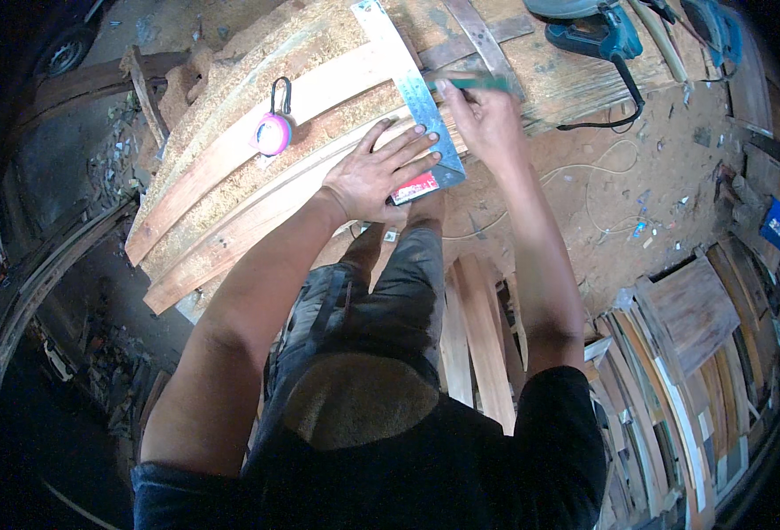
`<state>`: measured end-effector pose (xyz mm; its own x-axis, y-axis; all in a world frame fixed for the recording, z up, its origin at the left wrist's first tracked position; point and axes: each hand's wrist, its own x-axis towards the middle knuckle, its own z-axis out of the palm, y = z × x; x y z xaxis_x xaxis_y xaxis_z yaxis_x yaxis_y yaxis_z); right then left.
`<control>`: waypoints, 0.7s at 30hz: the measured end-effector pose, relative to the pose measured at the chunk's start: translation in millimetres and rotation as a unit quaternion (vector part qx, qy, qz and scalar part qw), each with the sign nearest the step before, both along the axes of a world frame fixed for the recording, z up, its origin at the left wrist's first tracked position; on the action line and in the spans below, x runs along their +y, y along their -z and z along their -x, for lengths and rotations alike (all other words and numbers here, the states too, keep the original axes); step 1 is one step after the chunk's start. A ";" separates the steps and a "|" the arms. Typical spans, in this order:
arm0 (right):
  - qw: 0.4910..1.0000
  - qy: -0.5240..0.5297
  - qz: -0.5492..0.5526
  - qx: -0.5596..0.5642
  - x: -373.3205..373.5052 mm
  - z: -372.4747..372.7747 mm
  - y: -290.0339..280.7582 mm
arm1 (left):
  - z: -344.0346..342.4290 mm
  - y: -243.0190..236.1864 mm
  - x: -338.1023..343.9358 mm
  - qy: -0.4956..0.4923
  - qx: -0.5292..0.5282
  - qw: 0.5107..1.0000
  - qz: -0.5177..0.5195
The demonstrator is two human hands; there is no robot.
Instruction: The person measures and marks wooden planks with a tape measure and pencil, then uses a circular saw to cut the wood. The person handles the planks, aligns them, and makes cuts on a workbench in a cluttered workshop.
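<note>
My left hand (pixel 377 177) lies spread over the lower end of a metal try square (pixel 421 102), which has a red label near its corner, and over the wooden board beneath. My right hand (pixel 483 119) grips a thin green pencil-like stick (pixel 487 84), blurred, at the square's right edge. A pink tape measure (pixel 272 134) with a dark carabiner rests on a light plank (pixel 169 221) at the left. Further planks lie parallel on the sawdust-covered work surface, and two grey strips (pixel 484 49) cross beyond the square.
A teal power tool (pixel 593 31) with a black cord sits at the back right, another teal tool (pixel 712 35) beside it. Stacked offcuts (pixel 690 314) fill the lower right, and long boards (pixel 483 344) stand by my legs. A pale cable (pixel 602 172) trails over the dirt floor.
</note>
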<state>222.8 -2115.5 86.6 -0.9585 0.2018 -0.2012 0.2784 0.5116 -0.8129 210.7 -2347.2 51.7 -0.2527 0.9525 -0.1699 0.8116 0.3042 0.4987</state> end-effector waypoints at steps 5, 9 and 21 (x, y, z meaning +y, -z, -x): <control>0.980 0.145 0.025 0.131 -3.4 -32.9 7.8 | 0.8 -3.2 0.1 0.008 0.006 0.999 0.044; 0.967 0.243 0.045 -0.061 -18.9 -113.3 26.3 | -0.2 -2.9 -1.1 0.002 0.010 1.000 0.018; 0.961 0.023 0.247 -0.124 -25.4 -95.0 23.0 | -11.1 1.3 -0.4 -0.118 0.083 0.990 0.000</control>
